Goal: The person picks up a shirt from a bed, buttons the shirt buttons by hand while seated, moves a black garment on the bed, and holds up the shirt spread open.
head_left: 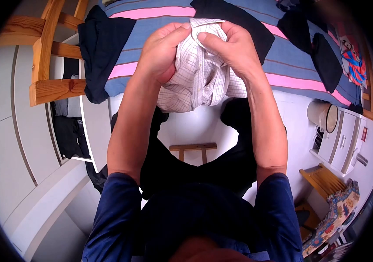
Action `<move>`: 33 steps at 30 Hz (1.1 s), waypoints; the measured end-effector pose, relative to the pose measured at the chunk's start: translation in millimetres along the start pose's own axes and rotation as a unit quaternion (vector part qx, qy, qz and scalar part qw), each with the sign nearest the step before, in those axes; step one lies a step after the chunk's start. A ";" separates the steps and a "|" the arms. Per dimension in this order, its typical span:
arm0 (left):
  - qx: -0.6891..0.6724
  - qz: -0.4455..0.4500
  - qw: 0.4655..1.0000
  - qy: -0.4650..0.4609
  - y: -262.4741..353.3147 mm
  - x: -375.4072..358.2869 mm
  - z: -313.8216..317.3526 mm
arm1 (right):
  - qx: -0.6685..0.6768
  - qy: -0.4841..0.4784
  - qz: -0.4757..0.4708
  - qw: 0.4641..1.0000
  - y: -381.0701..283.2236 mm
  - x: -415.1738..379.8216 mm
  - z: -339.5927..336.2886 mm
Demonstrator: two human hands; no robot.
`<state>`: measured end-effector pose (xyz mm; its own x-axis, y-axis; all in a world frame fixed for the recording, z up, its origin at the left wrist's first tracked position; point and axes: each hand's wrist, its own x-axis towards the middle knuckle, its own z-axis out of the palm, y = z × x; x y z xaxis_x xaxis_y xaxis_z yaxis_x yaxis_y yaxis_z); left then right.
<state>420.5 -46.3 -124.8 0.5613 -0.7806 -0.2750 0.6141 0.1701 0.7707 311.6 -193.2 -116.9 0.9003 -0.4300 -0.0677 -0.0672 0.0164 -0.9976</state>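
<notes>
A white checked shirt (195,76) hangs bunched between my two hands, above the near edge of the bed. Its collar is uppermost, and a few small buttons show down the front. My left hand (162,52) grips the collar's left side, with the thumb near the top edge. On the other side my right hand (234,48) pinches the collar, its thumb pressed onto the cloth. Most fingertips of both hands are hidden behind the fabric. Behind the shirt, a dark garment (256,37) lies on the striped bedcover (151,37).
Dark clothes (101,52) drape over the bed's left corner beside a wooden ladder-like frame (44,56). An open drawer (92,131) holding folded clothes stands at left. More dark garments (326,61) lie at right. A bin (319,115) and white cabinet (339,139) stand below them.
</notes>
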 end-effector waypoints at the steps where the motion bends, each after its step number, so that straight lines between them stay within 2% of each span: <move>1: 0.000 0.000 1.000 0.000 -0.1 0.2 0.6 | -0.017 0.006 0.004 1.000 -1.8 -0.4 -0.8; 4: 0.014 0.037 0.999 0.016 1.4 -0.2 0.7 | -0.055 0.015 0.008 0.998 -10.2 -1.1 -2.6; 6: 0.121 0.056 0.991 0.022 2.9 -3.6 -0.4 | -0.076 0.018 0.010 0.997 -9.6 -0.9 -2.9; 10: 0.171 0.077 0.982 0.037 4.0 -6.0 4.3 | -0.070 0.006 -0.015 0.997 -1.8 0.6 -2.2; 12: 0.239 0.107 0.963 0.065 2.2 -5.2 4.4 | -0.080 -0.001 -0.024 0.997 -2.2 0.3 -1.0; 14: 0.243 0.119 0.960 0.068 1.3 -5.5 3.9 | -0.133 0.018 -0.045 0.990 -4.8 -1.4 0.9; 16: 0.247 0.132 0.957 0.071 1.7 -5.3 2.6 | -0.129 0.015 -0.035 0.991 -9.0 -1.6 1.4; 18: 0.318 0.165 0.932 0.057 2.7 -4.1 2.1 | -0.124 0.015 -0.026 0.992 -13.1 -2.6 0.4; 22: 0.329 0.146 0.932 0.041 6.6 -8.3 8.5 | -0.158 0.013 -0.008 0.987 -20.0 -4.7 -1.7; 24: 0.346 0.173 0.921 0.039 2.9 -5.5 4.1 | -0.166 0.008 -0.002 0.986 -19.3 -5.0 -2.0; 28: 0.300 0.150 0.941 0.044 5.3 -7.0 4.2 | -0.073 -0.019 0.007 0.997 -6.9 -0.3 -4.9; 30: 0.224 0.141 0.964 0.025 5.0 -6.0 2.1 | -0.035 -0.024 0.023 0.999 -4.0 0.3 -5.4; 33: 0.232 0.135 0.963 0.029 5.4 -5.6 2.9 | 0.016 -0.024 0.040 0.999 -4.3 0.0 -2.6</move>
<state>419.1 -42.7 -117.5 0.7042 -0.7084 -0.0488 0.1344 0.0655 0.9888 310.8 -195.7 -112.6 0.9124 -0.3818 -0.1477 -0.1276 0.0777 -0.9888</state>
